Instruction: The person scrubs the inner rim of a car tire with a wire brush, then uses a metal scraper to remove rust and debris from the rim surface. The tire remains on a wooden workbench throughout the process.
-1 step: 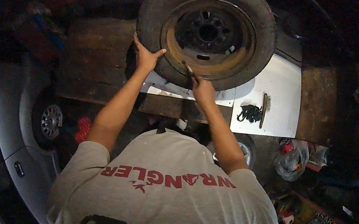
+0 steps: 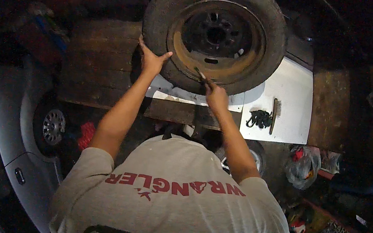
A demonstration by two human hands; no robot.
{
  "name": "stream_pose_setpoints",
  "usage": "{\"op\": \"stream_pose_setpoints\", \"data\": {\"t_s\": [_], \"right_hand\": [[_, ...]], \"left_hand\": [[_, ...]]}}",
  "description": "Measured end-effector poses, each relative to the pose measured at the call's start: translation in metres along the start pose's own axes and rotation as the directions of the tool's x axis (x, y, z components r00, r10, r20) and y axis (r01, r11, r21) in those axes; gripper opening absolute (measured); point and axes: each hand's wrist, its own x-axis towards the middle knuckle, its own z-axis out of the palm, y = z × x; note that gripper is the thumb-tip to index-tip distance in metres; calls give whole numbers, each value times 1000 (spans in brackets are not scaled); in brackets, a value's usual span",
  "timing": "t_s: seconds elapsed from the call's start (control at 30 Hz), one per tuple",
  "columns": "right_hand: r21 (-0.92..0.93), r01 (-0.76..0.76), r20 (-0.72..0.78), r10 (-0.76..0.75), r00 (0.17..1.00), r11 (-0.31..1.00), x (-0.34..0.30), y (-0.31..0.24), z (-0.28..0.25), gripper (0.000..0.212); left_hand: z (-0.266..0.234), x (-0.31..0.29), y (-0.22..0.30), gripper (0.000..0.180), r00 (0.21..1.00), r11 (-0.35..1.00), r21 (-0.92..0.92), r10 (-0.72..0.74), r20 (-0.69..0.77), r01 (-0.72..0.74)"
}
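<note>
A worn car wheel, a black tyre [image 2: 160, 15] on a rusty brown steel rim [image 2: 180, 60], stands at the far side of the bench with its face toward me. My left hand [image 2: 152, 62] grips the tyre's lower left edge, thumb on the sidewall and the other fingers partly hidden round the tread. In my right hand [image 2: 217, 98] is a slim dark-handled tool [image 2: 204, 78] with a pale section near its end. Its tip is at the lower inner edge of the rim; its exact kind is too small to make out.
Under the wheel, a white sheet [image 2: 290, 90] lies on the wooden bench [image 2: 96, 61]. A long-handled brush [image 2: 273, 115] and a dark tangled bundle [image 2: 259, 119] rest on it. A silver car [image 2: 29, 180] stands left; a plastic bag [image 2: 303, 167] is at the right.
My right hand and the slim tool have shifted slightly right along the rim's lower edge. The left hand and wheel stay nearly in place.
</note>
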Motion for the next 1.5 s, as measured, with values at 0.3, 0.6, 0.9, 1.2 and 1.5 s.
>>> {"op": "stream_pose_setpoints", "data": {"t_s": [0.3, 0.6, 0.9, 1.2, 1.5], "right_hand": [[91, 155, -62, -149, 987, 984, 16, -17, 1, 32], [336, 408, -333, -298, 895, 849, 75, -91, -14, 33], [173, 460, -191, -429, 883, 871, 55, -34, 20, 41], [420, 542, -444, -356, 822, 728, 99, -93, -21, 43], [227, 598, -249, -548, 799, 769, 85, -39, -3, 62]], "left_hand": [[-22, 62, 21, 121, 981, 980, -44, 195, 20, -194], [-17, 71, 22, 117, 974, 974, -22, 227, 12, -227], [-22, 61, 38, 119, 989, 984, 101, 143, 43, -147], [-25, 63, 31, 119, 985, 979, 107, 170, 37, -173], [-17, 64, 23, 120, 985, 982, 74, 173, 21, -174]]}}
